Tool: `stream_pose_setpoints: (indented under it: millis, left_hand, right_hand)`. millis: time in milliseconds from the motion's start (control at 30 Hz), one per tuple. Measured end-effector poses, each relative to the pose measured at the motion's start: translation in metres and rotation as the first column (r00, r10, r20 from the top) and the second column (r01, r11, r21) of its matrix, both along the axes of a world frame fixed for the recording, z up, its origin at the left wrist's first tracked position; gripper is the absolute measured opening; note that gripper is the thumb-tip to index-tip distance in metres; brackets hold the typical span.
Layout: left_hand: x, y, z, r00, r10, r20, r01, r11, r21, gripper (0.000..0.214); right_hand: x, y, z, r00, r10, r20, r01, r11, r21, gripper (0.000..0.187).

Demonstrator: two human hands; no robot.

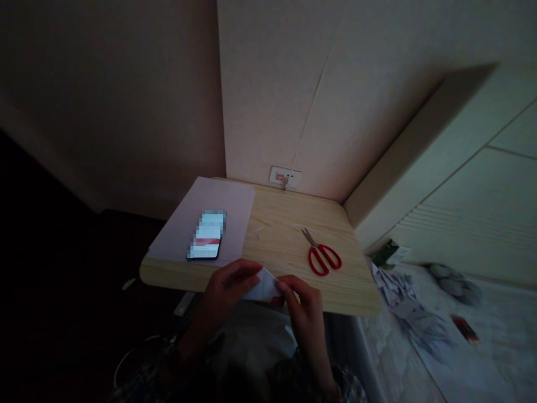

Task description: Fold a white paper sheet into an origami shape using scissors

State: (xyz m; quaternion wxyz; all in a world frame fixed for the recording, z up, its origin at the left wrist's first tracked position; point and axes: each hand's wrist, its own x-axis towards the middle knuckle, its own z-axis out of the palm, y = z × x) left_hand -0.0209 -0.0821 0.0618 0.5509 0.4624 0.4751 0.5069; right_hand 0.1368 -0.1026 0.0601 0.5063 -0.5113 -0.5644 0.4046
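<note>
A small folded piece of white paper (263, 285) is held at the near edge of a light wooden table (285, 235). My left hand (229, 288) pinches its left side with fingers closed on it. My right hand (302, 305) pinches its right side from below. Red-handled scissors (322, 254) lie on the table just beyond my right hand, blades pointing away. A phone (206, 235) with a lit screen rests on a large sheet of pale paper (210, 215) on the left part of the table.
A wall socket (285, 177) sits on the wall behind the table. To the right, a bed-like surface (482, 336) holds several folded paper pieces (409, 310), a small green box (388, 253) and grey lumps (453, 282). The left side of the room is dark.
</note>
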Motion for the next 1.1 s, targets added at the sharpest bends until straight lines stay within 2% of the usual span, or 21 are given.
stream_pose_setpoints:
  millis: [133, 333, 467, 600, 700, 800, 900, 1100]
  left_hand:
    - [-0.001, 0.001, -0.001, 0.998, 0.007, -0.058, -0.007, 1.000, 0.006, 0.003]
    - [-0.003, 0.003, -0.005, 0.988, -0.007, -0.153, 0.020, 0.996, 0.082, 0.005]
    - [-0.001, 0.003, -0.007, 0.990, -0.003, -0.143, 0.015, 0.997, 0.079, 0.005]
    - [0.001, 0.004, -0.007, 0.994, 0.049, -0.102, -0.043, 0.998, 0.052, 0.008]
    - [0.001, 0.006, -0.006, 0.993, 0.084, -0.079, -0.081, 0.996, 0.039, 0.014]
    - [0.001, 0.007, -0.006, 0.993, 0.097, -0.070, -0.095, 0.995, 0.031, 0.020]
    - [0.000, 0.008, -0.006, 0.995, 0.067, -0.075, -0.065, 0.997, 0.029, 0.026]
    - [0.001, 0.004, -0.004, 0.994, -0.062, -0.093, 0.063, 0.998, 0.014, 0.041]
  right_hand:
    - [-0.001, 0.000, -0.001, 1.000, 0.027, 0.011, -0.027, 1.000, -0.014, 0.026]
    - [-0.003, 0.002, 0.000, 0.995, 0.079, 0.055, -0.078, 0.997, -0.021, 0.027]
    - [-0.003, 0.002, -0.001, 0.997, 0.079, 0.025, -0.078, 0.997, -0.011, 0.025]
    - [-0.001, 0.002, -0.006, 0.999, 0.047, 0.027, -0.048, 0.999, 0.016, 0.014]
    - [0.001, 0.002, -0.011, 0.998, 0.011, 0.060, -0.016, 0.996, 0.082, 0.027]
    - [0.001, 0.003, -0.014, 0.996, 0.029, 0.089, -0.040, 0.992, 0.121, 0.039]
    - [0.001, 0.004, -0.015, 0.995, 0.049, 0.086, -0.061, 0.989, 0.135, 0.035]
    - [0.002, 0.005, -0.011, 1.000, 0.004, 0.026, -0.006, 0.995, 0.104, 0.023]
